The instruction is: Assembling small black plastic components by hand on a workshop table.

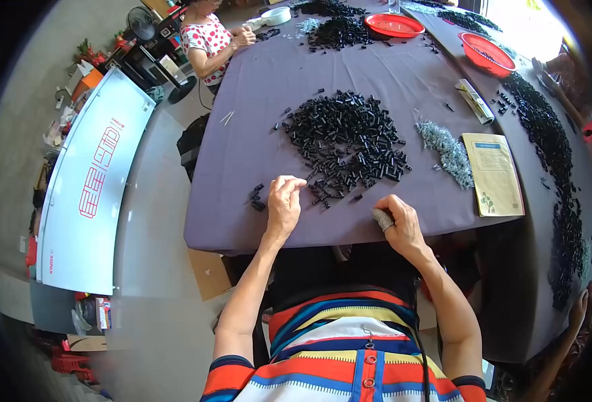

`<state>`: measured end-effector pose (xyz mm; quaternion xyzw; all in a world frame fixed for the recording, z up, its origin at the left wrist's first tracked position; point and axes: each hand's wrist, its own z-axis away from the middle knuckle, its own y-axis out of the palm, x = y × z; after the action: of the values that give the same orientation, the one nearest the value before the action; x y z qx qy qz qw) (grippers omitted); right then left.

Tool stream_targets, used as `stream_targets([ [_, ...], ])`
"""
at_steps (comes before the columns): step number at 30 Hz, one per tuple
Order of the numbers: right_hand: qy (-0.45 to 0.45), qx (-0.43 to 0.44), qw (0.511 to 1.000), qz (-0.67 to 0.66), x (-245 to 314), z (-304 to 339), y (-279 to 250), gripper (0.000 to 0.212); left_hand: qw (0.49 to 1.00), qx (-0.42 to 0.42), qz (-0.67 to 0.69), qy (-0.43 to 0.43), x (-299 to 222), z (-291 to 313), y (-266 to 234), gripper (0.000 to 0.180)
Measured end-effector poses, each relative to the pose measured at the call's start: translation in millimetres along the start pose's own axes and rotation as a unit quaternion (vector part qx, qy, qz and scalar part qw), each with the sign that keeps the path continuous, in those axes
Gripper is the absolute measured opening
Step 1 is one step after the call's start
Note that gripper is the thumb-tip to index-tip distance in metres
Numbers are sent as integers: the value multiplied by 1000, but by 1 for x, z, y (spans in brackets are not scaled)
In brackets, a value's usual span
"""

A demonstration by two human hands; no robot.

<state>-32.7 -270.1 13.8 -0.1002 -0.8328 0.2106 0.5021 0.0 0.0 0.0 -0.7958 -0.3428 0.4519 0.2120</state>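
nearest the camera is the wearer's striped shirt [336, 345], just short of the front edge of a table [239, 161] under purple-grey cloth. a second table [540, 228] runs along the right; a pale panel [88, 181] stands on the floor at left. the heap of small black tubes [346, 134] lies mid-table, with cloth between it and the left and front edges; clear pieces [448, 151] and a tan packet [493, 175] border it on the right. the hands are apart: the left hand [284, 204], fingers bent, is just beside the heap's near-left edge, and the right hand [401, 221] is curled near the front edge, a grey wrap [382, 218] on one finger. whether either grips a tube cannot be told. glare washes out the top right; dark lens rims cut off the corners and a co-worker's arm [567, 338].
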Motion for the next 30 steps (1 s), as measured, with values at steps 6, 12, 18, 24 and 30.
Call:
stream_targets([
  [6, -2, -1, 1000, 3, 4, 2, -3, 19, 997, -39, -39, 53, 3, -27, 12, 19],
  [12, -11, -16, 1000, -9, 3, 1, 1, 18, 978, -1, -89, 189, -4, -65, 37, 29],
  [18, -7, -18, 1000, -8, 2, 1, 2, 18, 966, 97, -141, 195, -10, -57, 34, 33],
  [24, -11, -15, 1000, -3, 1, 0, -1, 17, 978, 105, -103, 146, -3, -45, 14, 32],
  [30, -7, -11, 1000, -12, -1, 1, 0, 20, 968, 69, -109, 214, -3, -32, 5, 24],
])
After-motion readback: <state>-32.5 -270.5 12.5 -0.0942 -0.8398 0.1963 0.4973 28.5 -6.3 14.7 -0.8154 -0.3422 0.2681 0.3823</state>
